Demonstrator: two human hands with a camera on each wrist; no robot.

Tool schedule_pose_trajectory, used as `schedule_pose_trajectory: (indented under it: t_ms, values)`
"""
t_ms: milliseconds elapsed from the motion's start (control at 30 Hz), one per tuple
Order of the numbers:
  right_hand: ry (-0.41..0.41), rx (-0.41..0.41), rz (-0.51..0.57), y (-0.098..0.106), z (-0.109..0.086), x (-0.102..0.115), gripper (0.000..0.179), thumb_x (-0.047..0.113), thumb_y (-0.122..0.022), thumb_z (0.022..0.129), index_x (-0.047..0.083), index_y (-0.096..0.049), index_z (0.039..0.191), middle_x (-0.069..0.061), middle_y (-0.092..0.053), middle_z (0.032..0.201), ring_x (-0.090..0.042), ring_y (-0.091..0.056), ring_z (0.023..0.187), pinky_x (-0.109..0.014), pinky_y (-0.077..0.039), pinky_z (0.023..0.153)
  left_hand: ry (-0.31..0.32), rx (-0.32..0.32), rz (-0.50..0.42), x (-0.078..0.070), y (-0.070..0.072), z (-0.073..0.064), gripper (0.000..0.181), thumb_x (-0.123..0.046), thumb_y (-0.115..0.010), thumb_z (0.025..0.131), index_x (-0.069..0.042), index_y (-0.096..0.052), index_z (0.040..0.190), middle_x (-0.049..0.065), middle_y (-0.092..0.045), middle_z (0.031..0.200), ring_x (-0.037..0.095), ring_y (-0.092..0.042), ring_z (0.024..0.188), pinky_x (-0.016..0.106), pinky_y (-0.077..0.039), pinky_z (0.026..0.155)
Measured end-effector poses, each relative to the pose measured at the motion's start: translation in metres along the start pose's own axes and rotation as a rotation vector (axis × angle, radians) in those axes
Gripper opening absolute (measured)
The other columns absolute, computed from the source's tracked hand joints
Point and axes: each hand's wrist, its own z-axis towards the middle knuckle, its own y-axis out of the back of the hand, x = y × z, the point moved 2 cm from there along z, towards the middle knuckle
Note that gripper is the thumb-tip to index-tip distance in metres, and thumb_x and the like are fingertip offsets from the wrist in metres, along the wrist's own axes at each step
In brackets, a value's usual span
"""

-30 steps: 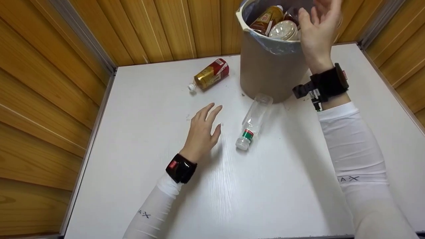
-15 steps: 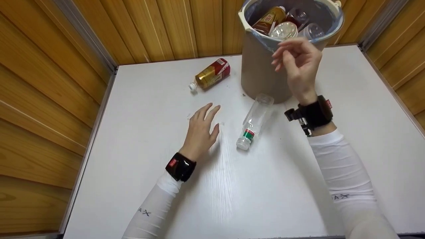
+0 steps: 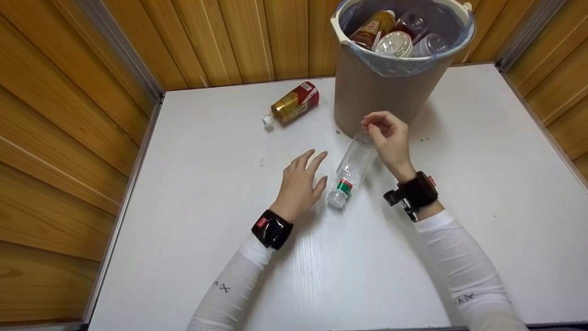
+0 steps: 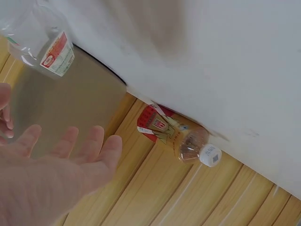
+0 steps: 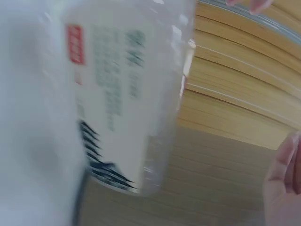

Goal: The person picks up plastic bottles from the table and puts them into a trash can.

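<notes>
On the white table lies a clear plastic bottle [image 3: 354, 161] with a white cap and a green-and-red neck label, its base toward the bin. My left hand [image 3: 298, 191] hovers just left of its cap end, fingers spread and holding nothing. Over the bottle's base end is my right hand [image 3: 390, 145], fingers loosely bent and overlapping it in the head view. The right wrist view shows the bottle's printed white label [image 5: 113, 94] close up, with the fingers apart from it at the right edge.
A brown bin [image 3: 381, 92] with a blue liner stands behind, holding several bottles [image 3: 373, 27]. Left of it, a gold-and-red drink bottle [image 3: 294, 105] with a white cap lies on its side. Wooden panel walls [image 3: 243, 41] enclose the table.
My right hand has come down from above the bin's rim to the clear bottle's base end. My left hand has shifted a little right, toward the bottle. Both bottles on the table stay put.
</notes>
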Motion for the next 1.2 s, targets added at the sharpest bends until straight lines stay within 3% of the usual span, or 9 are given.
schedule_pose_trajectory:
  t_ms: [233, 400, 633, 867, 1033, 1200]
  values:
    - [-0.351, -0.159, 0.345, 0.02, -0.019, -0.024, 0.024, -0.007, -0.043, 0.097, 0.003, -0.063, 0.106, -0.003, -0.068, 0.097, -0.016, -0.066, 0.088, -0.024, -0.057, 0.082, -0.013, 0.059, 0.06, -0.024, -0.011, 0.018, 0.055, -0.038, -0.052, 0.102, -0.029, -0.039, 0.154, 0.011, -0.038, 0.16, 0.033, -0.042, 0.144, 0.054, -0.041, 0.113]
    - [-0.496, -0.248, 0.48, 0.03, -0.029, -0.031, 0.026, -0.004, -0.038, 0.1, 0.007, -0.056, 0.115, -0.004, -0.061, 0.107, -0.018, -0.06, 0.101, -0.025, -0.053, 0.092, -0.013, 0.089, 0.12, -0.04, -0.021, 0.033, 0.053, -0.043, -0.05, 0.103, -0.033, -0.039, 0.154, 0.009, -0.036, 0.162, 0.032, -0.043, 0.143, 0.052, -0.043, 0.113]
    - [-0.543, -0.311, 0.469, 0.029, -0.037, -0.033, 0.033, -0.004, -0.035, 0.1, 0.009, -0.051, 0.125, -0.002, -0.05, 0.119, -0.013, -0.047, 0.111, -0.023, -0.043, 0.098, 0.003, 0.129, 0.223, -0.051, -0.035, 0.047, 0.055, -0.047, -0.05, 0.102, -0.034, -0.038, 0.155, 0.008, -0.034, 0.163, 0.032, -0.044, 0.143, 0.05, -0.044, 0.112]
    - [-0.572, -0.324, 0.474, 0.028, -0.04, -0.036, 0.034, -0.005, -0.034, 0.1, 0.01, -0.051, 0.125, -0.002, -0.05, 0.121, -0.011, -0.048, 0.11, -0.022, -0.042, 0.101, 0.011, 0.199, 0.291, -0.051, -0.043, 0.049, 0.058, -0.053, -0.049, 0.101, -0.036, -0.036, 0.156, 0.008, -0.032, 0.165, 0.031, -0.045, 0.143, 0.049, -0.045, 0.112]
    - [-0.581, -0.302, 0.463, 0.026, -0.042, -0.037, 0.032, -0.004, -0.034, 0.101, 0.009, -0.05, 0.125, -0.003, -0.049, 0.12, -0.011, -0.048, 0.111, -0.022, -0.042, 0.102, 0.002, 0.191, 0.289, -0.044, -0.038, 0.045, 0.06, -0.054, -0.053, 0.1, -0.034, -0.038, 0.155, 0.007, -0.038, 0.162, 0.029, -0.051, 0.139, 0.049, -0.047, 0.109]
    - [-0.583, -0.272, 0.444, 0.021, -0.045, -0.037, 0.033, -0.005, -0.034, 0.101, 0.009, -0.049, 0.127, -0.003, -0.05, 0.119, -0.01, -0.048, 0.11, -0.02, -0.043, 0.097, -0.007, 0.171, 0.24, -0.028, -0.024, 0.031, 0.06, -0.049, -0.06, 0.098, -0.032, -0.044, 0.153, 0.009, -0.042, 0.16, 0.033, -0.054, 0.135, 0.05, -0.049, 0.107]
